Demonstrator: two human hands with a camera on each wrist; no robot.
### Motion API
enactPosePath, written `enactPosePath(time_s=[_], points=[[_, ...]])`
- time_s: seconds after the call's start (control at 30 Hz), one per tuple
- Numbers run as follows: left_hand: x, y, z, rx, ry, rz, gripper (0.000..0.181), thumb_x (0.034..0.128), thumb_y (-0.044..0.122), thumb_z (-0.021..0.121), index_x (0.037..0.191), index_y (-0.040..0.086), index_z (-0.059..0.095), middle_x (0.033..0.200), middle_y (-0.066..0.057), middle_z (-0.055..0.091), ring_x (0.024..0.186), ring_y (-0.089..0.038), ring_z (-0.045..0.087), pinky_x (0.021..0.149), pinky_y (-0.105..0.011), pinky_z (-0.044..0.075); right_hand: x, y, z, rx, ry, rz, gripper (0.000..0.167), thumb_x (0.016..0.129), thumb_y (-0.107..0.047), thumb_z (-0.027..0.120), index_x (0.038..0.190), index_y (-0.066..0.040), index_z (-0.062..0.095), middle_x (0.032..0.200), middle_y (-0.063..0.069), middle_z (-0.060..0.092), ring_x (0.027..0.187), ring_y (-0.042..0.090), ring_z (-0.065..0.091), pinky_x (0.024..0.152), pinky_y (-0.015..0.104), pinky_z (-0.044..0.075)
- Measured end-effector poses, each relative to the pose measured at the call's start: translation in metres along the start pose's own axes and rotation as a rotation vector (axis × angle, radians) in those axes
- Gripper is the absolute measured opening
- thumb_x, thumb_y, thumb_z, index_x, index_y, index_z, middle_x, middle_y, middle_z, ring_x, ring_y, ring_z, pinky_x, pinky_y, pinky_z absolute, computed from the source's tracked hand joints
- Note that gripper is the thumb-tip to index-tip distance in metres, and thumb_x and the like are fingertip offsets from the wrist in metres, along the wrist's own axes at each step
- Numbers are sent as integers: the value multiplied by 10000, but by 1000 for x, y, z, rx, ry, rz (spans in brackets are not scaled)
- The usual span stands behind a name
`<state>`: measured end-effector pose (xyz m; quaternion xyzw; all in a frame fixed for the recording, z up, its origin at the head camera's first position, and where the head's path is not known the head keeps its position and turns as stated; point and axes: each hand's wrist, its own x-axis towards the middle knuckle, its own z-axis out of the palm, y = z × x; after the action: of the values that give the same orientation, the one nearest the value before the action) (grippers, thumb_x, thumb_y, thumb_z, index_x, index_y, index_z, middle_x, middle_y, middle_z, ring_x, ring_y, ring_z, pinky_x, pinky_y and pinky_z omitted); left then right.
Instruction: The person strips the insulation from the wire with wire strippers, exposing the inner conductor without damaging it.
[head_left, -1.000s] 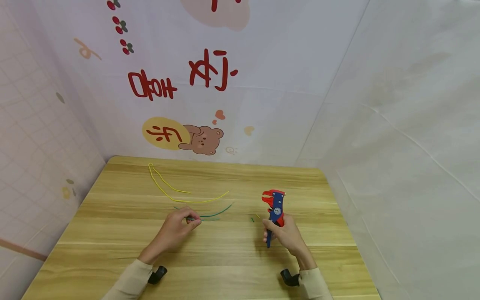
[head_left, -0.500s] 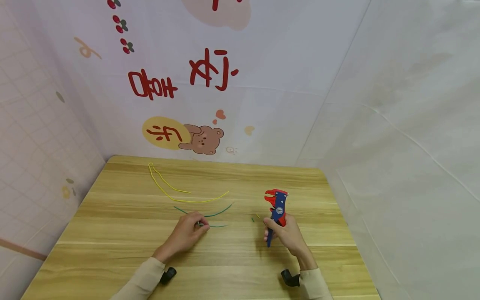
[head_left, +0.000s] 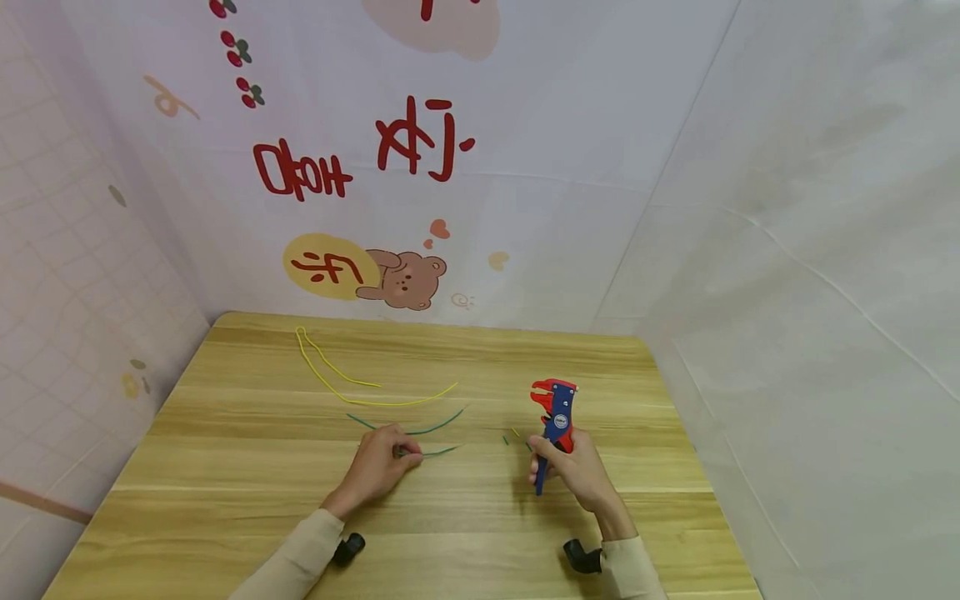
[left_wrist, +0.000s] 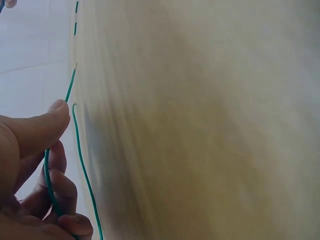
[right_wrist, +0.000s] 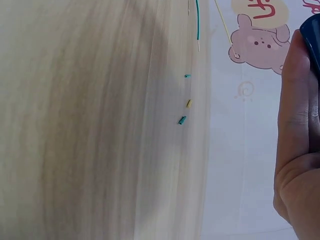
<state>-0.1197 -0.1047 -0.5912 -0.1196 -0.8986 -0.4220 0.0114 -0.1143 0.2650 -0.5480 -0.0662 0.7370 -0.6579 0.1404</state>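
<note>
My left hand (head_left: 378, 467) pinches a green wire (head_left: 441, 452) between thumb and fingers; its far end points right, with a short bare tip. In the left wrist view the same wire (left_wrist: 49, 175) runs down across the curled fingers. My right hand (head_left: 576, 477) grips the handle of a blue and red wire stripper (head_left: 558, 412) whose red jaws point up and left, with nothing between them. In the right wrist view only a dark blue part of the stripper (right_wrist: 312, 37) shows. Behind the left hand lies a second green wire (head_left: 438, 426).
A longer yellow wire (head_left: 375, 403), looped at the left, lies farther back on the wooden table (head_left: 450, 533). Small cut bits, a yellow piece (right_wrist: 189, 103) and two green ones, including a green piece (right_wrist: 182, 120), lie near the right hand. A printed cloth (head_left: 540, 208) stands behind.
My left hand has moved right with the green wire, apart from the second one. A green bit now shows beside the right hand, which has shifted very slightly.
</note>
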Motion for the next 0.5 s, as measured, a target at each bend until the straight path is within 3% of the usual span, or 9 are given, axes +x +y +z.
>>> enactPosePath(time_s=[0.27, 0.5], points=[[8, 2, 6, -5, -7, 33, 99, 932, 83, 923, 883, 154, 875, 880, 63, 752, 835, -76, 641, 760, -234, 494, 1, 2, -4, 1, 2, -4, 372, 1147, -271, 699, 1196, 92, 629, 841, 59, 760, 732, 221, 813, 741, 495, 712], [12, 4, 10, 13, -49, 11, 125, 948, 85, 912, 865, 161, 858, 871, 57, 736, 831, -69, 601, 769, -237, 477, 0, 5, -9, 27, 16, 32, 439, 1150, -292, 697, 1261, 121, 597, 829, 56, 762, 734, 234, 824, 766, 492, 715]])
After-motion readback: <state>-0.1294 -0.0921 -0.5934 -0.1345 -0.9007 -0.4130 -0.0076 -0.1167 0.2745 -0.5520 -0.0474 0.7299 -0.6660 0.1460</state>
